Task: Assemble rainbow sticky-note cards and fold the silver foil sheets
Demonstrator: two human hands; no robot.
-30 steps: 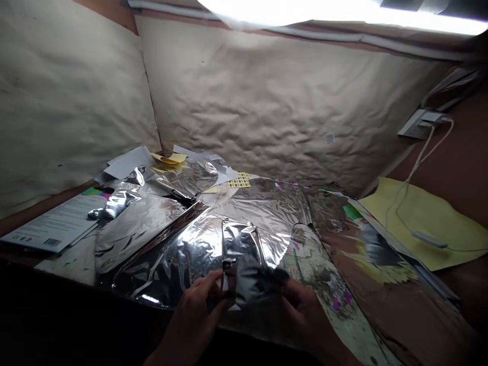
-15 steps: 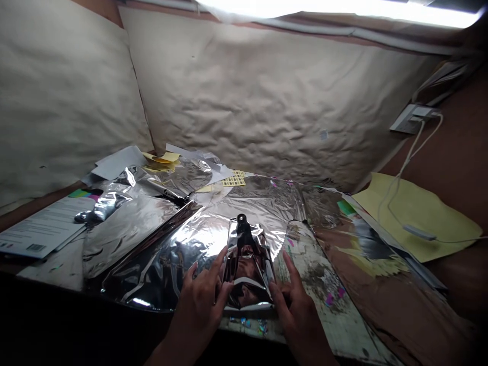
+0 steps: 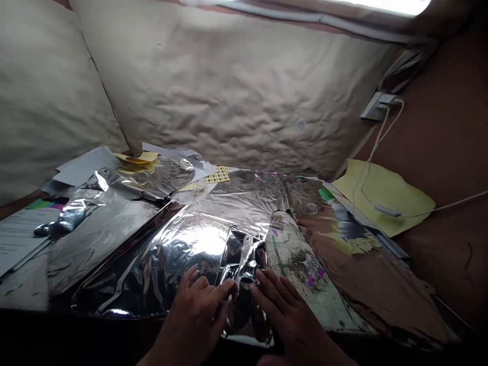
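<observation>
A flat piece with a narrow handle (image 3: 247, 246) and a hole at its tip lies in front of me, its wider part covered by shiny silver film. Under it is a small sheet of mirror-like film (image 3: 233, 243). My left hand (image 3: 202, 305) is at the left side, index finger and thumb drawn together at the film near the handle's base. My right hand (image 3: 285, 310) lies over the right side, fingers stretched out and pressed on the film. The wider part is partly hidden by both hands, and I cannot tell its exact kind.
A large sheet of silver film (image 3: 148, 274) covers the table's left and middle. Black-handled scissors (image 3: 162, 201) lie beyond it. A yellow sticker sheet (image 3: 218, 175), printed white papers (image 3: 19, 229) and yellow paper (image 3: 385, 193) with a white cable (image 3: 368, 168) lie around the edges.
My right hand has moved left onto the piece, fingers now flat. The piece lies nearer to me, and its handle shows bright silver instead of dark. The view has shifted right.
</observation>
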